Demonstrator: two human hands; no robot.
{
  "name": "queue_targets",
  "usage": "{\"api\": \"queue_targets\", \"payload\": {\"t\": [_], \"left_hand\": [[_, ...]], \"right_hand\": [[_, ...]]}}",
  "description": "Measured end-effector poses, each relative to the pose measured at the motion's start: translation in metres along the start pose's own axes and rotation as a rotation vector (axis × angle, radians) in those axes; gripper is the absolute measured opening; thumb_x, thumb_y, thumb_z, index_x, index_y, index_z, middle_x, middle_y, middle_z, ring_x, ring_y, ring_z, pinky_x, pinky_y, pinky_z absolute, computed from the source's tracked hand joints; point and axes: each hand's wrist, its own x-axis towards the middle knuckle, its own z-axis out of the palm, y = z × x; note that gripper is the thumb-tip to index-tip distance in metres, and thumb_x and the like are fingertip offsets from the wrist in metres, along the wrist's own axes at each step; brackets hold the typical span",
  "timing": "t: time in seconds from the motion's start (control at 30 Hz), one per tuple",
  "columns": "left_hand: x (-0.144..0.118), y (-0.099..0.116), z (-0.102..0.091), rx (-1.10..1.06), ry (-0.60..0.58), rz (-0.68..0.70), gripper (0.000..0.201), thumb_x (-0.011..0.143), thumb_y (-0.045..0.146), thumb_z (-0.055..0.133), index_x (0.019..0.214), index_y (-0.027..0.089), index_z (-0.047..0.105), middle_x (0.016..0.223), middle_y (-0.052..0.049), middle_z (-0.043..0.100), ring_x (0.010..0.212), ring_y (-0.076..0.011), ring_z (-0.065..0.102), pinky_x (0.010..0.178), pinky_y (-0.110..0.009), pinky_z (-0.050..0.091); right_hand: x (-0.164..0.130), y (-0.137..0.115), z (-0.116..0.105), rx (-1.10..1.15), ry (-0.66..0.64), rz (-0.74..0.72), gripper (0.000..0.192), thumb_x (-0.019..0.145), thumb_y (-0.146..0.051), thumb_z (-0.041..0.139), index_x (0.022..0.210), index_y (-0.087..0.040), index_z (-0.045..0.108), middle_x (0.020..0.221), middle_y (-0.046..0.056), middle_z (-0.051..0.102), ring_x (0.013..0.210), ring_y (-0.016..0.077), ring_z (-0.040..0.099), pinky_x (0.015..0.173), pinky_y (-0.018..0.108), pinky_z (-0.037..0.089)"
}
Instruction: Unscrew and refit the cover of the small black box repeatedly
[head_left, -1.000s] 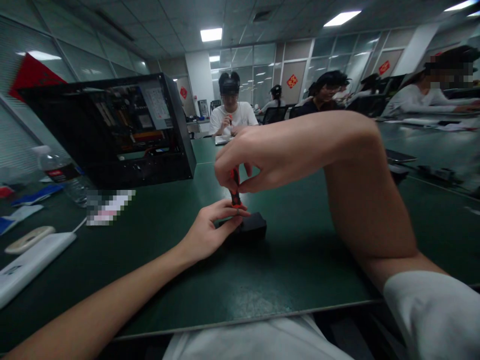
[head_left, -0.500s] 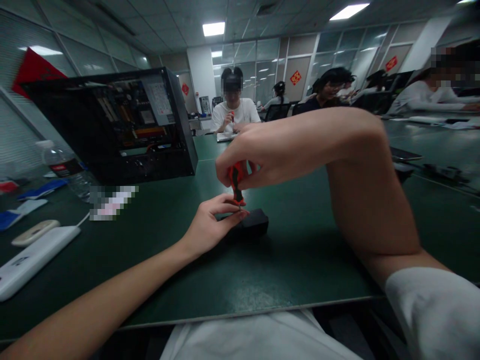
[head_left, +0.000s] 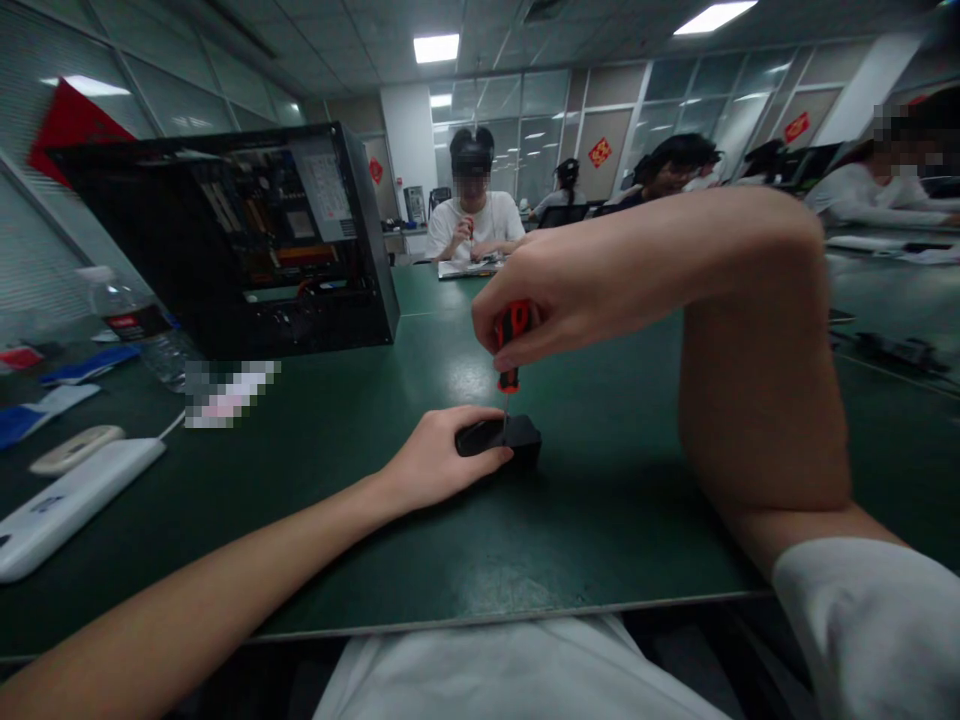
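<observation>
A small black block (head_left: 510, 440) was seen lying flat on the green table (head_left: 600, 520), near its front edge and just ahead of the person. It was steadied by the left hand (head_left: 439, 462), whose fingers were laid along its near and left sides, the thumb across the top; the grip was thus a closed pinch on the block. Above it, an orange-and-black screwdriver (head_left: 511, 345) was held upright in the right hand (head_left: 570, 300), the fingers wrapped tightly round the handle. Its thin tip was pointed down at the block's upper face; whether contact was made could not be told.

Compared with half a second before, the screwdriver had been raised and shifted rightward, and the left fingers, formerly curled up about the shaft, had been lowered onto the block. This was judged to indicate a repositioning of the tool between turns rather than an active drive.

Further out, an open computer case (head_left: 247, 240) stood at the left rear, with a water bottle (head_left: 139, 335) and a white device (head_left: 71, 495) nearer the left edge. Other people sat at tables beyond.
</observation>
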Motion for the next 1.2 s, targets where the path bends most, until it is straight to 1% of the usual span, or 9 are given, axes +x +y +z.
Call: {"api": "queue_targets", "payload": {"t": [0.1,0.2,0.43,0.6,0.73,0.87,1.0,1.1,1.2], "left_hand": [[-0.001,0.002,-0.004,0.008,-0.016,-0.016,0.036,0.083,0.028,0.074,0.117,0.016,0.074,0.112,-0.007,0.078,0.102,-0.0249,0.072,0.093,-0.035,0.054],[-0.003,0.004,-0.008,0.015,-0.029,-0.009,0.036,0.081,0.025,0.074,0.116,0.016,0.075,0.110,-0.006,0.079,0.100,-0.0248,0.073,0.091,-0.034,0.055],[-0.004,0.003,-0.007,0.029,-0.010,0.014,0.036,0.080,0.026,0.074,0.115,0.015,0.075,0.111,-0.008,0.079,0.100,-0.0258,0.073,0.089,-0.034,0.055],[-0.004,0.004,-0.006,0.030,-0.005,0.012,0.037,0.080,0.026,0.074,0.115,0.015,0.075,0.110,-0.008,0.079,0.099,-0.0258,0.073,0.089,-0.034,0.055],[-0.006,0.004,-0.009,0.023,-0.022,0.006,0.038,0.080,0.026,0.074,0.116,0.013,0.074,0.111,-0.008,0.078,0.099,-0.0259,0.073,0.089,-0.034,0.056],[-0.008,0.004,-0.014,0.037,-0.060,0.015,0.038,0.078,0.026,0.075,0.115,0.014,0.075,0.108,-0.008,0.078,0.097,-0.0259,0.073,0.088,-0.035,0.057],[-0.003,0.008,-0.013,-0.050,-0.023,0.061,0.037,0.084,0.027,0.072,0.120,0.015,0.073,0.115,-0.009,0.077,0.098,-0.0237,0.072,0.091,-0.035,0.056],[0.004,0.011,-0.008,-0.132,0.025,0.074,0.024,0.095,0.028,0.062,0.108,0.016,0.077,0.107,-0.007,0.080,0.096,-0.0225,0.074,0.089,-0.032,0.056],[0.007,0.010,-0.005,-0.156,0.052,0.069,0.023,0.097,0.027,0.060,0.096,0.016,0.080,0.096,-0.005,0.082,0.092,-0.0219,0.075,0.085,-0.030,0.056]], "right_hand": [[-0.001,0.008,0.002,-0.026,0.003,0.085,0.029,0.092,-0.040,0.062,0.098,-0.015,0.076,0.064,-0.009,0.065,0.052,-0.0001,0.045,0.052,0.023,0.027],[0.001,0.014,0.004,-0.010,0.022,0.089,0.033,0.091,-0.043,0.062,0.097,-0.014,0.076,0.066,-0.007,0.067,0.051,0.0004,0.045,0.049,0.021,0.026],[0.010,0.015,0.005,0.132,-0.020,0.098,0.028,0.092,-0.034,0.063,0.094,-0.010,0.077,0.069,-0.004,0.070,0.066,0.0050,0.054,0.063,0.022,0.035],[0.010,0.016,0.006,0.136,-0.030,0.040,0.021,0.089,-0.027,0.064,0.096,-0.012,0.078,0.080,-0.002,0.074,0.067,0.0059,0.057,0.062,0.022,0.038],[0.010,0.018,0.006,0.154,-0.039,-0.063,0.031,0.088,-0.033,0.063,0.110,-0.015,0.075,0.093,-0.006,0.076,0.079,0.0051,0.062,0.067,0.019,0.040],[0.014,0.018,0.005,0.181,-0.069,-0.103,0.033,0.092,-0.041,0.061,0.112,-0.018,0.074,0.091,-0.004,0.076,0.072,0.0055,0.063,0.064,0.018,0.043],[0.015,0.011,0.004,0.221,-0.050,-0.123,0.026,0.093,-0.026,0.061,0.113,-0.017,0.074,0.102,0.000,0.076,0.083,0.0094,0.065,0.072,0.023,0.045],[0.011,0.004,0.003,0.214,-0.042,-0.143,0.029,0.091,-0.030,0.065,0.115,-0.016,0.074,0.106,0.001,0.075,0.089,0.0103,0.062,0.076,0.023,0.044],[0.007,-0.001,0.004,0.148,-0.007,-0.129,0.038,0.091,-0.046,0.065,0.115,-0.018,0.073,0.096,-0.001,0.074,0.078,0.0081,0.060,0.069,0.023,0.040]]}}
